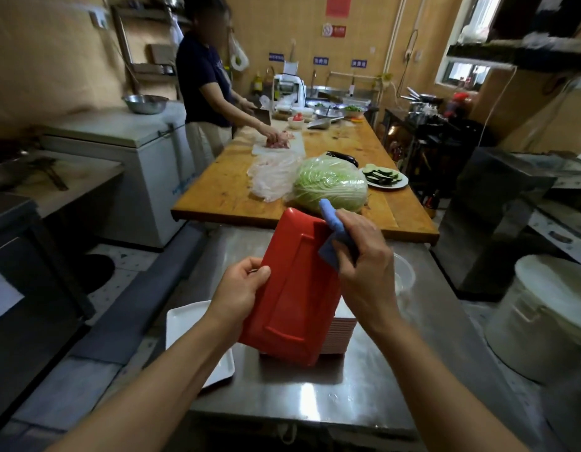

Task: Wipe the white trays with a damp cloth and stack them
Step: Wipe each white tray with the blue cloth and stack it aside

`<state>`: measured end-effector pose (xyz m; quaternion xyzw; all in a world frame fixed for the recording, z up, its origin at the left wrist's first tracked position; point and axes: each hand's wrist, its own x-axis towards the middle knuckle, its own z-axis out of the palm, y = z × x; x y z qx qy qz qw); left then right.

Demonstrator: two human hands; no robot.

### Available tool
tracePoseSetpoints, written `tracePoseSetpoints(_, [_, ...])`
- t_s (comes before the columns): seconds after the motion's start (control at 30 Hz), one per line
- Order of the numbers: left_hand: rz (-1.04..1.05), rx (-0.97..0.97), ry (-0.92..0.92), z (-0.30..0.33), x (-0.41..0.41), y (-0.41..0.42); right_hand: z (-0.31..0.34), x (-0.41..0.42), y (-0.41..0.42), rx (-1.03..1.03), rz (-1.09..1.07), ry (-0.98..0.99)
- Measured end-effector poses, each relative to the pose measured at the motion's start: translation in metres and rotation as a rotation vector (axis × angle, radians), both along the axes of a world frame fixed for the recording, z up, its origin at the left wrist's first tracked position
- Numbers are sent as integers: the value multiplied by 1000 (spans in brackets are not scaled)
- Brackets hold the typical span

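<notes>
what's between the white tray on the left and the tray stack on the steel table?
In the head view, the tilted red tray held in the left hand and that forearm cross the gap between the flat white tray and the stack of trays.

Single head-worn wide-angle view, looks forward and down over steel tabletop (364,370). Both forearms enter from bottom edge, close to lens. Wooden tabletop (341,141) beyond, kitchen back wall far. Strong barrel distortion at edges.
</notes>
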<state>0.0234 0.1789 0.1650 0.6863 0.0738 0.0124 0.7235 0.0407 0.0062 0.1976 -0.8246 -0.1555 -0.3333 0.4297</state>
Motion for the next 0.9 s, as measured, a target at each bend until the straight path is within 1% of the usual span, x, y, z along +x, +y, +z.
tracePoseSetpoints(0.17, [27, -71, -34, 7, -9, 1, 9, 5, 36, -470, 93, 74])
tracePoseSetpoints(0.23, [52, -95, -50, 10, -13, 0, 8, 9, 42, -577, 93, 88])
tracePoseSetpoints(0.3, [76, -109, -57, 11, -15, 0, 6, 12, 43, -617, 75, 74])
tracePoseSetpoints(0.4, [99, -135, -61, 13, -18, 0, 0, 16, 31, -552, 47, 53])
tracePoseSetpoints(0.5, [105, -126, -75, 16, -19, -1, -8, 19, 9, -363, 0, 106])
tracePoseSetpoints(0.57, [111, -131, -86, 18, -18, -4, -10, 19, 2, -236, 13, 157])
tracePoseSetpoints(0.7, [122, -215, -93, 23, -16, -16, -7, 21, 8, 15, -24, 184])
tracePoseSetpoints(0.8, [138, -293, -97, 27, -10, -25, -12, 13, 10, 89, -46, 226])
tracePoseSetpoints(0.9, [168, -391, -108, 32, -1, -32, -26, -5, 10, 80, -54, 259])
